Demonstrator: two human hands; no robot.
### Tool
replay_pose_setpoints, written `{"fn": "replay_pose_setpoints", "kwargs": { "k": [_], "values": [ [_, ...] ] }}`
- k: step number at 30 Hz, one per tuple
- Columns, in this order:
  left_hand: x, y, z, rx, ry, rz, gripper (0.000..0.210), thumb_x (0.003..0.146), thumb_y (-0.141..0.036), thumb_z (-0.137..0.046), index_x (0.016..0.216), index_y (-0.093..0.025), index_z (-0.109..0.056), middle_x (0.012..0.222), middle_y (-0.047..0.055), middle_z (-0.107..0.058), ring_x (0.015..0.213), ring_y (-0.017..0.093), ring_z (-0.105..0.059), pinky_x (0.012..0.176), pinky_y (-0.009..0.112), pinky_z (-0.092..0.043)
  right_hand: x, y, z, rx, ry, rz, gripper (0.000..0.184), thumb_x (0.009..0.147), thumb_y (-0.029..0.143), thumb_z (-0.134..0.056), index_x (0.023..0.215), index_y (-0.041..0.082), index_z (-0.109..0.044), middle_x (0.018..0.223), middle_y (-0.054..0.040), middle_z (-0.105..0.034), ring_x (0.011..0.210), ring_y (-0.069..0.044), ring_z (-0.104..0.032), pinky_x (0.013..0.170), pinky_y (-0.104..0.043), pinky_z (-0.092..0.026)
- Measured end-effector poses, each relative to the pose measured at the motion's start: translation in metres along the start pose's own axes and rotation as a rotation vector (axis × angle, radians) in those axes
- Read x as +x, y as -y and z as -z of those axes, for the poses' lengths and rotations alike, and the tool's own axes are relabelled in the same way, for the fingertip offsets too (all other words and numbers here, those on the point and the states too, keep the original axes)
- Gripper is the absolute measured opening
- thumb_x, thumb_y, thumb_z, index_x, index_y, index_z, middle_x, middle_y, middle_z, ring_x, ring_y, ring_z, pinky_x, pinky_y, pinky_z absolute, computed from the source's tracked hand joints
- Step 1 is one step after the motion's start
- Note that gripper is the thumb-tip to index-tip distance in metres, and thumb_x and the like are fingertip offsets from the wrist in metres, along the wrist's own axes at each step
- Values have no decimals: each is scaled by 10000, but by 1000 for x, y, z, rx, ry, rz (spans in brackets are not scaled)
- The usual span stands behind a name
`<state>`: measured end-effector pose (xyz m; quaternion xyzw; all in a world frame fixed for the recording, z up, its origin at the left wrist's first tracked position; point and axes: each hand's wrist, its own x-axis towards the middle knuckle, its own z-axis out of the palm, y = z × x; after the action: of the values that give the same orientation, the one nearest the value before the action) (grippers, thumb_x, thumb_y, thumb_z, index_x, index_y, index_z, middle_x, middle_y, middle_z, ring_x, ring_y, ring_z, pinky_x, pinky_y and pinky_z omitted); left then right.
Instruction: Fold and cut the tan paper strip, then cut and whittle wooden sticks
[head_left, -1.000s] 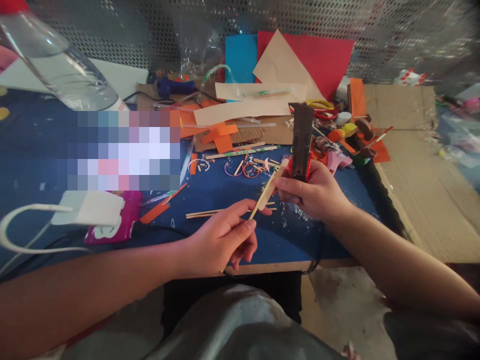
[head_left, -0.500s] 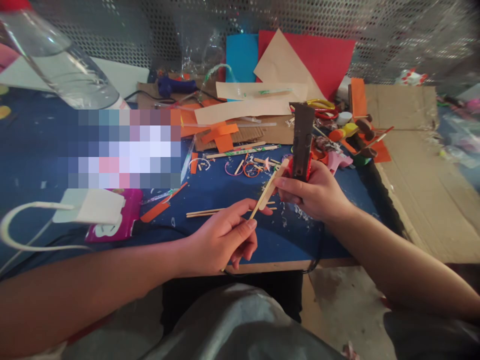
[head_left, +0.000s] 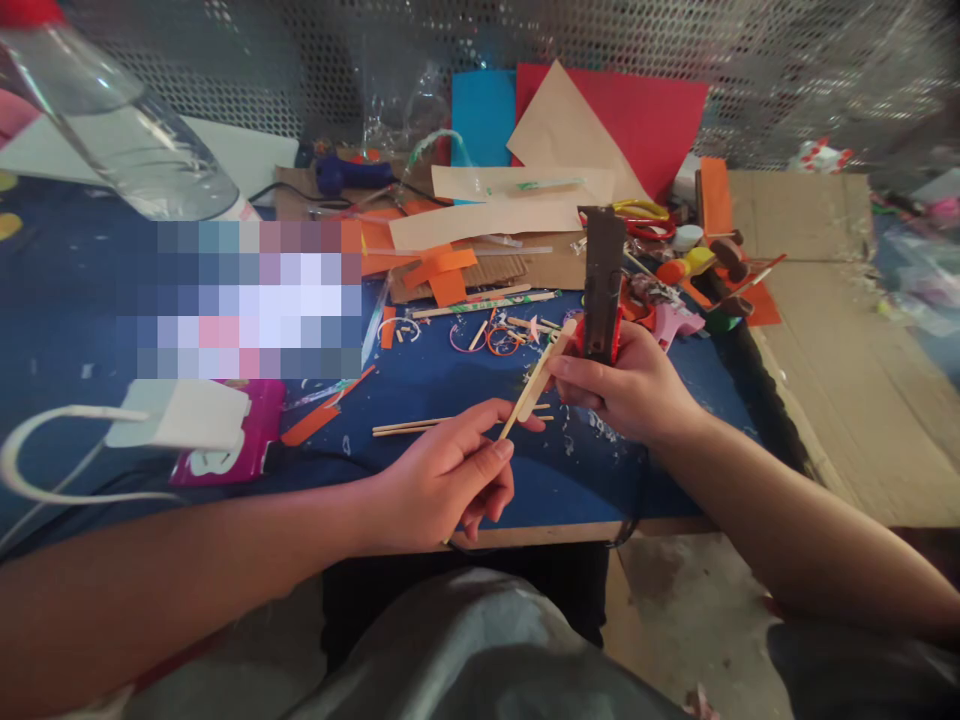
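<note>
My left hand [head_left: 457,475] is closed around a thin round wooden stick [head_left: 509,426], which slants up and to the right over the table. A flat craft stick [head_left: 535,393] lies alongside its upper part. My right hand [head_left: 637,385] pinches the upper end of the craft stick with thumb and fingers. The same hand grips a utility knife [head_left: 604,265] with a dark upper part and a red handle, standing upright; I cannot tell how far its blade is out. On the blue tabletop behind my left hand lie thin wooden sticks [head_left: 405,429].
Shavings [head_left: 600,428] and paper rings [head_left: 504,340] litter the blue table [head_left: 450,385]. A white charger [head_left: 187,412] with its cable and a water bottle [head_left: 135,130] stand left. Cardboard [head_left: 847,380] lies right; coloured paper [head_left: 660,120] leans behind. A blue glue gun [head_left: 352,174] lies at the back.
</note>
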<state>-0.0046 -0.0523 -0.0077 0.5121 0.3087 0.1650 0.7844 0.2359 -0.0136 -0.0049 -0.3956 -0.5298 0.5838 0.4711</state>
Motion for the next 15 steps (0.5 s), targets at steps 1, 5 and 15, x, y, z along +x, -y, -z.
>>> {"fn": "replay_pose_setpoints", "kwargs": {
  "k": [1,5,15],
  "values": [
    [0,0,0,1,0,-1,438,1108,-507,-495,1441,-225,-524,676,-63,-564,478,84,-451,458,179,-500,0,0,0,1,0,-1,274,840,371,-926,782,181,-738,573,45,-585,437,-61,-433,395,-210,-315],
    [-1,0,0,8,-1,-1,433,1108,-510,-494,1434,-227,-528,681,-61,-567,480,83,-451,458,180,-499,0,-1,1,-2,-8,-1,263,837,354,-926,793,182,-732,581,44,-598,436,-61,-433,397,-213,-320],
    [0,-1,0,20,3,13,431,1109,-501,-487,1439,-225,-521,678,-64,-557,486,82,-443,453,173,-475,0,0,-1,12,2,-4,249,835,350,-929,804,181,-749,589,39,-621,435,-60,-433,391,-208,-318]
  ]
}}
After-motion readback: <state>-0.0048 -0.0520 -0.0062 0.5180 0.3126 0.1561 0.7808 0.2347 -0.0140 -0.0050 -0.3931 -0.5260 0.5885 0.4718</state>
